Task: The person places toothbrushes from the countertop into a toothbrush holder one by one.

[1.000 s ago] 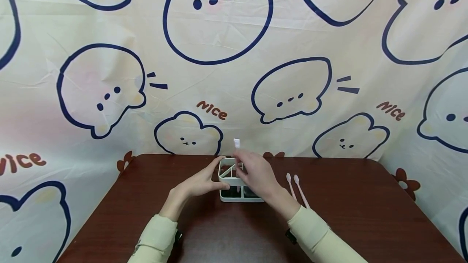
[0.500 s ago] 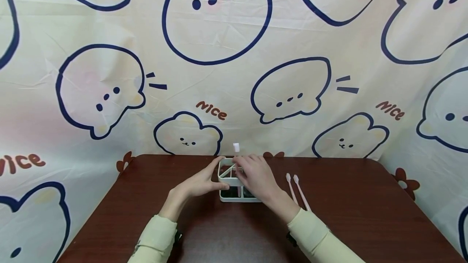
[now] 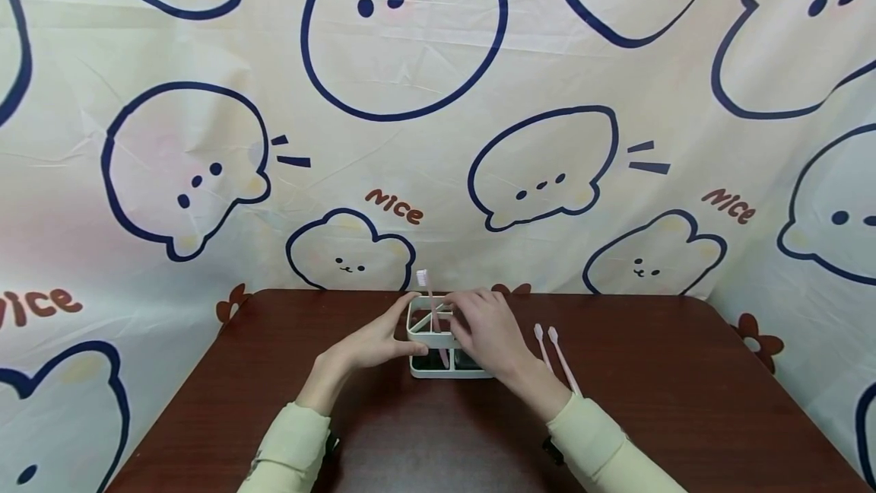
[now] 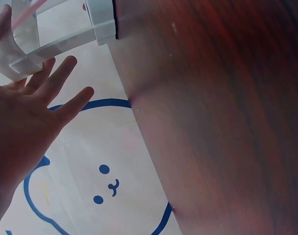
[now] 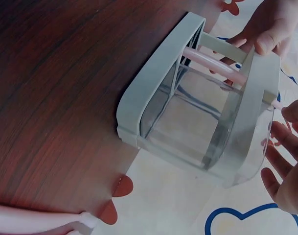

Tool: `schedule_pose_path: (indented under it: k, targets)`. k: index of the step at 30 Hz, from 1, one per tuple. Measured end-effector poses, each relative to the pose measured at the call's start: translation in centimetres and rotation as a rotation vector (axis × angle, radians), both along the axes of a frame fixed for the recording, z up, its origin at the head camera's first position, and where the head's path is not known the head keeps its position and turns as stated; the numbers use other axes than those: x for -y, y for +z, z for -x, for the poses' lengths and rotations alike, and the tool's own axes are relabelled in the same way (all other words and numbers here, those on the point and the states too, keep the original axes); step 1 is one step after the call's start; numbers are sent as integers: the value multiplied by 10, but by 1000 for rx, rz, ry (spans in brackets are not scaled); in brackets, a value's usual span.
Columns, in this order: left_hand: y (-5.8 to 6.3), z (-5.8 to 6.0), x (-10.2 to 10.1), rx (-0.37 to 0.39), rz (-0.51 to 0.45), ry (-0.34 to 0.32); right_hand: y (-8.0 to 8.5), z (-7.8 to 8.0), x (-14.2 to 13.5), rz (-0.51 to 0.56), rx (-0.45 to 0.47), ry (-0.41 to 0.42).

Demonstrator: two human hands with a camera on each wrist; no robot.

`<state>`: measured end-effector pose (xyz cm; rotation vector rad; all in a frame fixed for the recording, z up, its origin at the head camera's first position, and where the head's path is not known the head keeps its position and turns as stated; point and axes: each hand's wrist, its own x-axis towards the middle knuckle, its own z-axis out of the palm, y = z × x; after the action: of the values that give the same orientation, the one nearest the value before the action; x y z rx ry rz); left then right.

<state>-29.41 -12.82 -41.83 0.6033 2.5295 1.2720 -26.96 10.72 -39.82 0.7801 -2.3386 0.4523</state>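
A pale grey-green toothbrush holder (image 3: 433, 340) with clear compartments stands near the table's far edge. My left hand (image 3: 366, 341) grips its left side, thumb on the front of the upper rim and fingers reaching behind. Inside it a pink toothbrush (image 3: 433, 314) leans left, white bristles up; its handle (image 5: 212, 63) passes down through the frame. My right hand (image 3: 489, 333) is at the holder's right side, fingers loosely bent and apart from the leaning brush in the head view. The right wrist view shows those fingers (image 5: 283, 142) spread beside the upper rim.
Two more pink toothbrushes (image 3: 564, 360) lie side by side on the dark wooden table (image 3: 650, 386), right of my right forearm. A cream cloth (image 3: 438, 158) with cartoon outlines hangs directly behind the table.
The toothbrush went lower into the holder, then its head tipped left as my right fingers let go of it and drew slightly right. My left hand stays on the holder.
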Motion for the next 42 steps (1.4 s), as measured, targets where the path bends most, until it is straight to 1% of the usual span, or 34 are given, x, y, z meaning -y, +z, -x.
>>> schedule_pose_path:
  k: [10, 14, 18, 22, 33, 39, 42]
  targets:
    - [-1, -1, -2, -17, 21, 11, 1, -2, -25, 72, 40, 5]
    - [0, -3, -4, -25, 19, 1, 2, -2, -36, 142, 48, 16]
    - [1, -3, -5, -29, 18, -2, 2, -4, -47, 213, 83, 6]
    - [0, -3, -5, -24, 21, 4, 3, -5, -55, 253, 122, -8]
    - [-2, -2, -3, -26, 20, 16, -1, -11, -72, 263, 188, -43]
    - [-2, -3, -3, -24, 22, 18, -4, -18, -84, 248, 282, -66]
    - [-2, -3, -3, -22, 21, 21, -8, -20, -91, 244, 313, -63]
